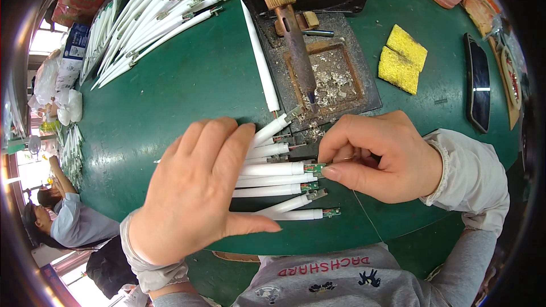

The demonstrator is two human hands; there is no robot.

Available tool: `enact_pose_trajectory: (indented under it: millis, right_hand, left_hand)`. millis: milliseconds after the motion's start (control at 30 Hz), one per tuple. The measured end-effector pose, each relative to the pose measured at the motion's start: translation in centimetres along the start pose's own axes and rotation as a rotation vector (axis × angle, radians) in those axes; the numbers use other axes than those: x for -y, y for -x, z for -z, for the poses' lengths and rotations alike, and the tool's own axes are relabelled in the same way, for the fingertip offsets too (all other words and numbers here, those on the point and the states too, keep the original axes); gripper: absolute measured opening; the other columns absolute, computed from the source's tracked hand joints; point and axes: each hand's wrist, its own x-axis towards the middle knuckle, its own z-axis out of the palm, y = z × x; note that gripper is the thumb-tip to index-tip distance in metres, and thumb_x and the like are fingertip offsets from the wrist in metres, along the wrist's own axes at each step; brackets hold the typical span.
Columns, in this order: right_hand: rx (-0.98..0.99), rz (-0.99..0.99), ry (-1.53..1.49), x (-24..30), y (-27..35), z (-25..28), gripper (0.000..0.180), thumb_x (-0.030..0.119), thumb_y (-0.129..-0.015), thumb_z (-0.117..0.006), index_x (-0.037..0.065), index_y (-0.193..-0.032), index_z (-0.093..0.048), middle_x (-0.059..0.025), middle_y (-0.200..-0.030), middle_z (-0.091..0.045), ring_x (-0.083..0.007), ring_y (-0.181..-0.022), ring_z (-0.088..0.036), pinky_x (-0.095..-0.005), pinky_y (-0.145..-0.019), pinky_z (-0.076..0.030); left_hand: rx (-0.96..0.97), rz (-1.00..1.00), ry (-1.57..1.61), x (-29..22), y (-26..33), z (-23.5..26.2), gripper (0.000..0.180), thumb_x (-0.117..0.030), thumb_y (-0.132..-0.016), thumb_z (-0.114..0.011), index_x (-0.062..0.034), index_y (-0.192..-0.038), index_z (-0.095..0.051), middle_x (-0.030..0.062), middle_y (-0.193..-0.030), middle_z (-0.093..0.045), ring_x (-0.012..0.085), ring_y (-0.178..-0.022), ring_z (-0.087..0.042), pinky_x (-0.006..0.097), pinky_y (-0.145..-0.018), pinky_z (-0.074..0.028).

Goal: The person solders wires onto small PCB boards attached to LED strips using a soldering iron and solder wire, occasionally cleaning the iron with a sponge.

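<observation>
A: In the head view, where are the tubes [273, 169] lying?

B: On the table [176, 85], on the near side of the iron [298, 51], their green boards [314, 169] facing right.

A: And the left hand [196, 190]?

B: It's resting over the tubes, nearside left of the iron, fingers spreading loosely, thumb standing apart.

A: The right hand [387, 156]?

B: Nearside right of the iron, its fingers are nearly closing, thumb touching a board. Whether they're gripping it or the wire [364, 210], I can't tell.
</observation>
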Motion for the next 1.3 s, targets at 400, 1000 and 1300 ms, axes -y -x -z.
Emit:
enact_pose_trajectory:
  millis: [400,1000,1300]
  right_hand:
    - [-0.206,-0.017,-0.263,-0.5,0.4,-0.2,0.012,0.013,-0.088,-0.053,0.001,-0.085,-0.052,-0.0005,-0.054,-0.05,-0.0045,-0.047,-0.046,-0.0204,-0.043,-0.034]
    - [-0.15,0.041,-0.186,-0.4,0.1,-0.4,0.011,0.011,-0.088,-0.052,0.001,-0.083,-0.053,-0.0006,-0.057,-0.05,-0.006,-0.048,-0.048,-0.0206,-0.043,-0.037]
    - [-0.121,-0.001,-0.12,0.1,0.0,-0.4,0.008,0.009,-0.086,-0.053,0.001,-0.084,-0.054,-0.0013,-0.056,-0.052,-0.0063,-0.049,-0.051,-0.0207,-0.045,-0.038]
  left_hand:
    - [-0.043,-0.104,-0.046,-1.2,2.4,-3.4,0.03,-0.01,-0.066,-0.057,-0.0013,-0.094,-0.048,0.0073,-0.075,-0.045,0.0219,-0.069,-0.052,0.03,-0.054,-0.045]
    - [0.09,0.327,-1.408,5.5,1.3,0.3,0.006,-0.016,-0.073,-0.054,-0.0132,-0.078,-0.055,0.0008,-0.075,-0.05,0.0175,-0.078,-0.048,0.032,-0.075,-0.036]
    - [-0.191,0.288,-0.517,5.6,4.3,4.2,0.02,-0.002,-0.067,-0.062,-0.0035,-0.085,-0.054,0.0052,-0.078,-0.056,0.0164,-0.074,-0.057,0.032,-0.063,-0.044]
